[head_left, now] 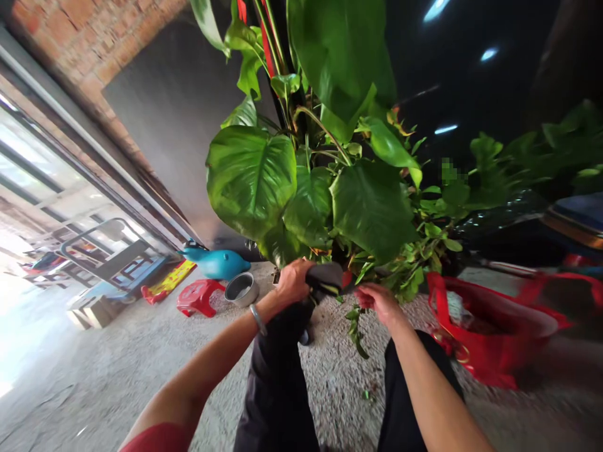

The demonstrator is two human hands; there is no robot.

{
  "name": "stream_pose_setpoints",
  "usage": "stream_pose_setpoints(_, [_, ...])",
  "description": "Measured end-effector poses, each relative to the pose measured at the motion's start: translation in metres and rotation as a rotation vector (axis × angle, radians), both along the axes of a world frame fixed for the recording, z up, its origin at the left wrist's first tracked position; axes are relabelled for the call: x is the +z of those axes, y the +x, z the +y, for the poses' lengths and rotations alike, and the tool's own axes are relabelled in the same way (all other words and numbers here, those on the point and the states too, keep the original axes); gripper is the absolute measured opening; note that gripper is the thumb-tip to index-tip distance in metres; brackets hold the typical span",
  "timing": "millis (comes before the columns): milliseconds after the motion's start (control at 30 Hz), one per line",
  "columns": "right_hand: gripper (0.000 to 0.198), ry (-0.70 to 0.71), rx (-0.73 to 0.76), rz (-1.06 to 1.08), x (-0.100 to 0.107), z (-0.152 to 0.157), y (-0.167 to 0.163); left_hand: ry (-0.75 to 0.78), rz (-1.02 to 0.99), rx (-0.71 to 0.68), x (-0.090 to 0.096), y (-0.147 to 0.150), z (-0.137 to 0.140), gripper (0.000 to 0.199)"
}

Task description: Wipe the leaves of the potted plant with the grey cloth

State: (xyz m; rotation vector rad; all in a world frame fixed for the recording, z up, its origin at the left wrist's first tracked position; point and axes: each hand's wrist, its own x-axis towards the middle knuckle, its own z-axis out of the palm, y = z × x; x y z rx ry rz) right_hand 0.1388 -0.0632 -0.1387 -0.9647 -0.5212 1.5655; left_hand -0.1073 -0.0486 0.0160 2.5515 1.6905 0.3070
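A large potted plant (252,179) with broad green leaves rises in front of me. Low at its base, my left hand (293,280) is closed around a dark, flat object (326,276), whose kind I cannot make out. A small red patch shows near that object's right end. My right hand (380,302) is just to the right, fingers curled and pressed together. What those fingers hold is too small to tell. A leafy green sprig (355,329) hangs just below the right fingertips. The plant's lower stems are partly hidden by leaves and my left hand.
On the left floor are a metal bowl (242,290), a red stool (200,297), a blue toy-like object (221,263) and a platform cart (108,263). A red bag (499,358) stands at right. Leaf bits (367,395) lie on the concrete between my legs.
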Motion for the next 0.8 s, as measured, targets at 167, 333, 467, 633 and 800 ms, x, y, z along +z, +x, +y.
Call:
stream_pose_setpoints(167, [0.027,0.031,0.062,-0.029,0.006,-0.002,-0.007,0.414,-0.267,0.354,0.024,0.004,0.03,0.058])
stream_pose_setpoints(333, [0.026,0.037,0.048,-0.059,0.006,-0.004,-0.005,-0.101,-0.125,0.49,-0.04,0.009,0.045,0.053])
stream_pose_setpoints(467, [0.03,0.046,0.162,-0.134,0.002,-0.006,-0.002,-0.344,-0.15,0.475,-0.082,0.012,0.025,0.053])
stream_pose_setpoints(633, [0.043,0.038,0.359,-0.16,0.004,-0.013,-0.016,-0.233,-0.264,0.319,-0.097,0.037,-0.007,0.072])
stream_pose_setpoints(800, [0.054,-0.017,0.177,-0.132,0.004,-0.017,-0.036,-0.124,-0.367,0.084,-0.128,0.07,-0.037,0.08])
